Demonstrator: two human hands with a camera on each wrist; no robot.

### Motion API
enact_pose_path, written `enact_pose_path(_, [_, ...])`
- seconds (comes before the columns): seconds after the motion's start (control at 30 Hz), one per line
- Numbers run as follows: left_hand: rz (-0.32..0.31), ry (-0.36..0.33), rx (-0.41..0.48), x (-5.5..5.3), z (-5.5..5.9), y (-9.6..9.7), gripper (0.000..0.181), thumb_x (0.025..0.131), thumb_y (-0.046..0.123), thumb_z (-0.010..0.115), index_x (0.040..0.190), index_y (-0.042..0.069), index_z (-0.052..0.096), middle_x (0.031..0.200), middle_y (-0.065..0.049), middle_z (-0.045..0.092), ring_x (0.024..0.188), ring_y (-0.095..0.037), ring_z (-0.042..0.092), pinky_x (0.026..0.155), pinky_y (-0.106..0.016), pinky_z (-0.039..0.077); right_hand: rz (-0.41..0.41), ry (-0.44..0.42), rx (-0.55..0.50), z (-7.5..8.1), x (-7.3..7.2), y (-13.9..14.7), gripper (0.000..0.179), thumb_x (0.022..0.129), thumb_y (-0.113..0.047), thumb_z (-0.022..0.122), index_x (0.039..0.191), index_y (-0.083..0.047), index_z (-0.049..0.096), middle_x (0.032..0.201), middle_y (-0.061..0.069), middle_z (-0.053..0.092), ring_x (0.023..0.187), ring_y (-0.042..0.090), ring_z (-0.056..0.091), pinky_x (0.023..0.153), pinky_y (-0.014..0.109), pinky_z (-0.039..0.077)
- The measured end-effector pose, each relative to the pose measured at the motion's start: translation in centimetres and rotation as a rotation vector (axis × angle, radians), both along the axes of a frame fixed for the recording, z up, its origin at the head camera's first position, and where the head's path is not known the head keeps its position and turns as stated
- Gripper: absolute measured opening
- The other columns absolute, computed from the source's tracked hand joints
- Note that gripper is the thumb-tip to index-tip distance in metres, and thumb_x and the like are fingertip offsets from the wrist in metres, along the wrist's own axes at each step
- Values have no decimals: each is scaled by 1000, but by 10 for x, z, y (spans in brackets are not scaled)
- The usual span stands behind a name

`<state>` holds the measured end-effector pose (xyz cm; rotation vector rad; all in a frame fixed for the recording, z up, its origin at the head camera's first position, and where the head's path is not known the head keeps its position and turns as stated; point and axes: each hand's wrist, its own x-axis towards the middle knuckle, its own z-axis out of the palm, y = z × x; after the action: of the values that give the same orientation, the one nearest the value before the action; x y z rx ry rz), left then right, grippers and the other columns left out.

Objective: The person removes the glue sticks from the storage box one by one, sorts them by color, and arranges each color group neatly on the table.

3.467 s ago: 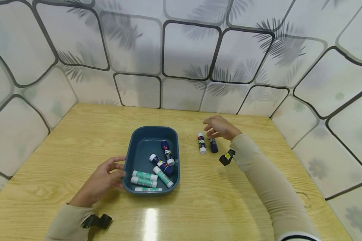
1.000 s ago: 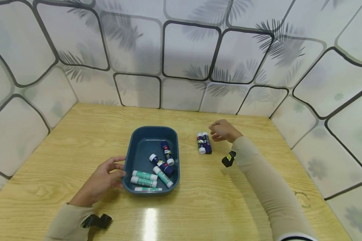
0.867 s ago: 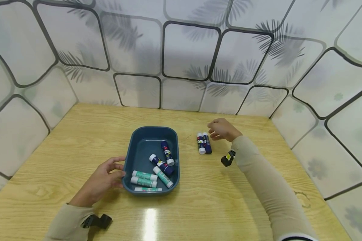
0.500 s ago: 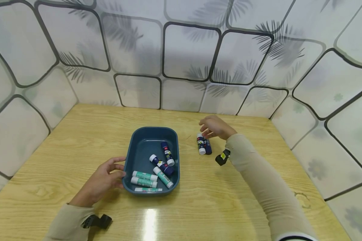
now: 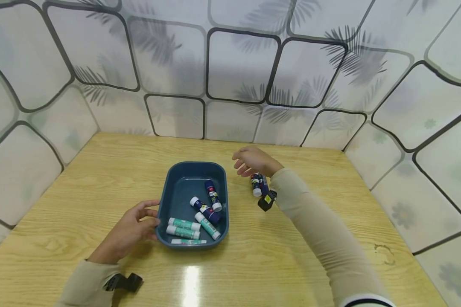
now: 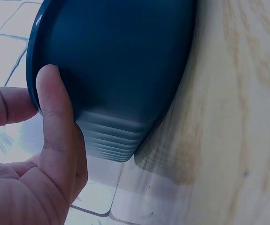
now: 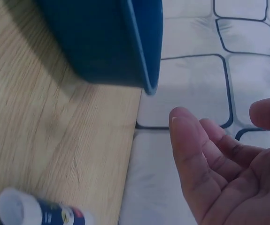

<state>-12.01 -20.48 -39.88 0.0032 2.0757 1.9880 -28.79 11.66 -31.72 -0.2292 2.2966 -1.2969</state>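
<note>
My left hand (image 5: 132,230) holds the left rim of a blue plastic bin (image 5: 162,213); in the left wrist view the thumb lies against its outer wall and the index finger meets the rim. Inside the bin are green-and-white glue sticks (image 5: 183,232) and two navy glue sticks (image 5: 213,195). Right of the bin, my right hand (image 5: 255,161) hovers with loosely bent fingers and nothing in its grasp. Just below it two more navy glue sticks (image 5: 255,186) lie side by side on the table, their far ends partly covered by the hand.
A light wooden table (image 5: 238,273) bears everything. Patterned panels (image 5: 234,121) close it off at the back and both sides. Each sleeved wrist carries a small black camera (image 5: 266,201).
My right hand first set the two navy glue sticks together, drew off to the right, then passed left over them towards the bin. The left hand and bin have stayed put.
</note>
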Motion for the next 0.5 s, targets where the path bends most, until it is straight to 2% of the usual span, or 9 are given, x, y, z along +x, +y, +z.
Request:
enact_pose_path(0.2, [6, 0, -3, 0, 0, 0, 55, 93, -5, 47, 145, -3, 30, 116, -25, 44, 83, -25, 60, 68, -40, 57, 57, 4, -1, 3, 5, -21, 38, 102, -26, 43, 123, 3, 55, 111, 20, 59, 87, 27, 64, 77, 37, 57])
enact_pose_path(0.5, [-2, 0, -5, 0, 0, 0, 54, 94, -5, 47, 146, -3, 29, 116, -25, 43, 84, -26, 60, 68, -40, 57, 267, 0, 82, 7, 12, -47, 39, 101, -23, 48, 129, 4, 56, 111, 16, 62, 90, 27, 65, 75, 35, 57])
